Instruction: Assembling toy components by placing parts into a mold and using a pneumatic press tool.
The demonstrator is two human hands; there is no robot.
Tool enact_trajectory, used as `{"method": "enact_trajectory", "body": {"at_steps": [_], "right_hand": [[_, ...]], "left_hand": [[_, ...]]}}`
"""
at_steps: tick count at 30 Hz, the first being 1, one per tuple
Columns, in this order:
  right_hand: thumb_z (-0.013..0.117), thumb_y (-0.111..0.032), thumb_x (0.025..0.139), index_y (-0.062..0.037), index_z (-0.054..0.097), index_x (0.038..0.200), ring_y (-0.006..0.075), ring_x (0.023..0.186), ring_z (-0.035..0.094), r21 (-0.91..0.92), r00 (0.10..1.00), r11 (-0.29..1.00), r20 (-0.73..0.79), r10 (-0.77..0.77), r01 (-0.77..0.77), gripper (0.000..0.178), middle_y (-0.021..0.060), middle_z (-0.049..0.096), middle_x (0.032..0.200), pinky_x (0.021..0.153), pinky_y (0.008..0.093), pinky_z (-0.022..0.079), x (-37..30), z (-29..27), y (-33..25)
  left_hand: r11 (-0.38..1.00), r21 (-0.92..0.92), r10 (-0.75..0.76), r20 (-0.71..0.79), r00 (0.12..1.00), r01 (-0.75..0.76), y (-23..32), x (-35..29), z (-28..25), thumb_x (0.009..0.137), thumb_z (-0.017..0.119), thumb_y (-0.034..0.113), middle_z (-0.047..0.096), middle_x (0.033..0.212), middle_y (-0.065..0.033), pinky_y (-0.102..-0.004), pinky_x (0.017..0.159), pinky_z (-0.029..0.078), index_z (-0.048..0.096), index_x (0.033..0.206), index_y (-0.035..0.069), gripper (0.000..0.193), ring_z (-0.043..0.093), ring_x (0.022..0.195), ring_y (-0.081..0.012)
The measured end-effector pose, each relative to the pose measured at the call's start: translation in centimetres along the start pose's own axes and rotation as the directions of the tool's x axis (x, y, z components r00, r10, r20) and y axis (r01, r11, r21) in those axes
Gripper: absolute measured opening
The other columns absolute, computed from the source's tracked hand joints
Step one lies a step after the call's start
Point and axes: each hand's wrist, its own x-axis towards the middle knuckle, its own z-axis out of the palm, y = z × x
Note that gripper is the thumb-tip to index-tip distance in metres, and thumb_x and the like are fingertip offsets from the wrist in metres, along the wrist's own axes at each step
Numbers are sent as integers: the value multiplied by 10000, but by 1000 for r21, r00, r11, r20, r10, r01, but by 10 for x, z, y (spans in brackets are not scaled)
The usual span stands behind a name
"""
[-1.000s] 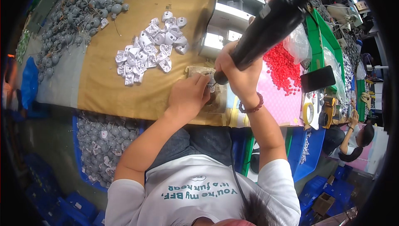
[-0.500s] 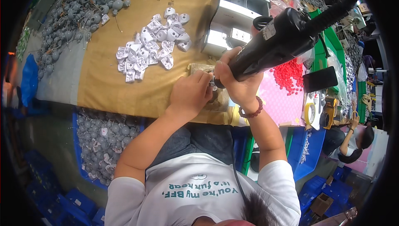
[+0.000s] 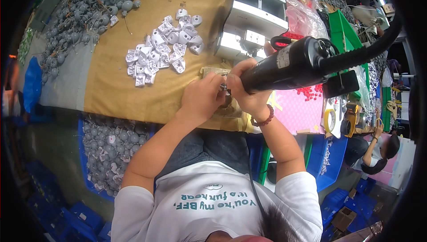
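My right hand (image 3: pixel 252 94) is wrapped around a black electric screwdriver (image 3: pixel 284 66), tilted with its corded end up to the right. Its tip points toward the fingers of my left hand (image 3: pixel 201 96). Those fingers are closed in a pinch over a small worn block (image 3: pixel 212 70) at the table's near edge. What they pinch is mostly hidden; only a small metallic glint shows between the hands. Beyond my left hand lies a pile of pale grey-white plastic housings (image 3: pixel 162 48).
Grey bulb-shaped parts with wires (image 3: pixel 84 24) heap at the far left; more fill a blue bin (image 3: pixel 81 153) below the table. A white metal device (image 3: pixel 255 10) stands behind the screwdriver. Red pieces (image 3: pixel 310 92) lie on a pink sheet beside a tape roll (image 3: pixel 329 120). Someone sits far right.
The screwdriver has swung lower and lies nearer to level, its rear end shifting down. My right hand has moved slightly left, closer to my left hand, which stays nearly in place.
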Motion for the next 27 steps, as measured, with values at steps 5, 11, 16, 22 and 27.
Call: {"method": "enact_trajectory", "body": {"at_steps": [5,11,16,22,27], "right_hand": [[647,46,857,31,470,1154,120,675,602,-89,998,995,35,-46,49,346,64,607,815,632,250,502,-1,-1,2],[644,35,861,16,317,1282,137,649,605,107,992,987,-34,121,-117,534,62,606,794,623,271,511,8,-6,-5],[663,-37,896,-6,557,1006,153,655,613,116,832,953,-467,300,-278,156,58,627,813,634,287,512,29,-56,1],[628,-31,934,37,539,1255,202,965,640,-194,853,969,-522,28,-150,340,142,631,1152,841,289,512,-1,-85,45],[726,-36,841,-13,714,983,242,871,624,-289,972,929,-27,234,-231,144,112,672,966,757,328,508,-34,-27,28]], "left_hand": [[1000,-20,-8,-24,1000,7,-1,0,1,732,747,162,610,905,-61,-458,632,503,589,990,130,305,630,730,-341],[999,-6,-48,-10,999,48,2,0,0,753,750,186,612,963,-65,-457,643,512,599,1007,123,302,636,741,-352],[996,14,-89,38,995,88,8,-1,-6,790,749,156,625,1077,-71,-433,706,531,629,1132,92,368,664,878,-325],[997,-66,28,-30,999,-30,3,-6,-5,794,750,126,663,1085,-71,-405,730,530,658,1095,81,318,670,904,-305],[995,-18,99,-84,992,-101,5,-9,-3,780,757,113,693,1018,-65,-383,739,526,667,1081,84,316,672,883,-292]]}}
